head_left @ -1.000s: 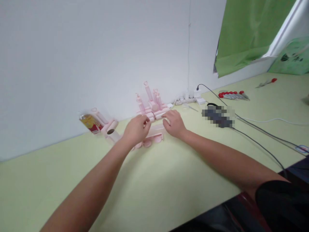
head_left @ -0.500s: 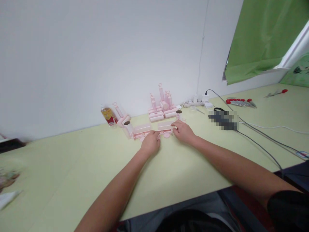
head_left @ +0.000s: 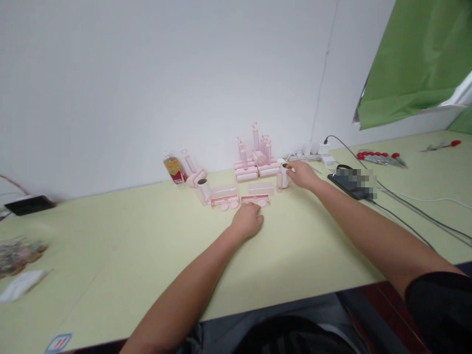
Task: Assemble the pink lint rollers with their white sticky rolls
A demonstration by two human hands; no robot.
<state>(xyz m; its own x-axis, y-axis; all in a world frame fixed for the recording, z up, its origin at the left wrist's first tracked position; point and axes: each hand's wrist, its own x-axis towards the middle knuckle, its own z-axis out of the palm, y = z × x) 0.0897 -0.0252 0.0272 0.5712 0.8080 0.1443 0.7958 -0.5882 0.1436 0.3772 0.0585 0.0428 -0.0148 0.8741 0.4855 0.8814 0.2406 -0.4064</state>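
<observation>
A pale wall rises behind a long light-green table. Against the wall sits a pile of pink cylinders, some lying stacked, several small ones upright on top. In front of it, two bare hands are at work. The left hand is low at the near edge of the right pink tray, fingers partly extended; whether they hold anything cannot be told. The right hand reaches farther, bent fingers at the top of the right white roll; touching or gripping is unclear. Nearby, the left pink tray lies open, with the left white roll, brown-cored, leaning beside it. A small translucent cylinder stands next to the right roll. Pink discs lie before the trays. The two groups look largely laid out, nearly mirrored; both trays remain open, and the right roll's position seems the least settled.
</observation>
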